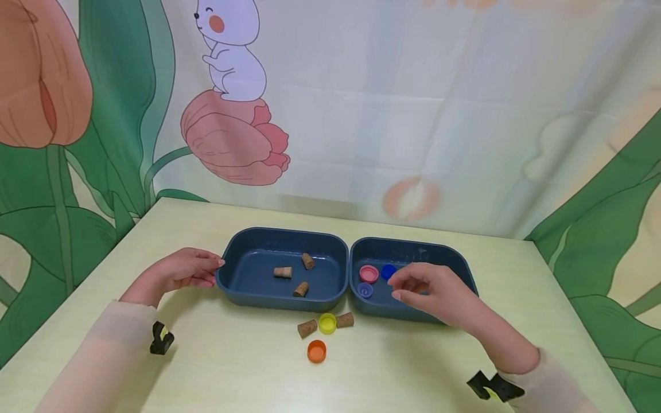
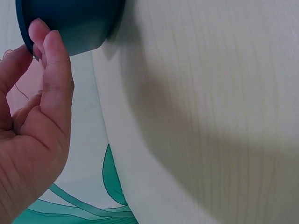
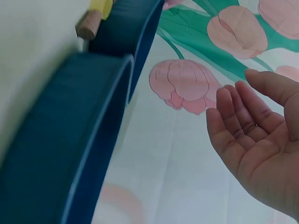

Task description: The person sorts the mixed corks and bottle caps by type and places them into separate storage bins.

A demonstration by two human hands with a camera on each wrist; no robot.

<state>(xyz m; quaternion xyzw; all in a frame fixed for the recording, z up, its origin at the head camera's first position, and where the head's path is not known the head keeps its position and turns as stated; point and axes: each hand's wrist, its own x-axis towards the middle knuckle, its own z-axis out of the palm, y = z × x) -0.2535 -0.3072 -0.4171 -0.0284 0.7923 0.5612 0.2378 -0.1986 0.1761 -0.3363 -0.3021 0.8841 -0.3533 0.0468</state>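
Note:
My left hand grips the left end of a dark blue tray, its fingertips at the rim in the left wrist view. Inside that tray lie three corks. Over a second dark blue tray hovers my right hand, fingers loosely bent and nothing held, as the right wrist view shows. Under and beside it in this tray are a pink bottle cap, a blue cap and a violet-blue cap.
In front of the trays, a yellow cap lies between two corks. Nearer the front is an orange cap. The trays stand side by side on a pale wooden table, with a printed curtain behind it.

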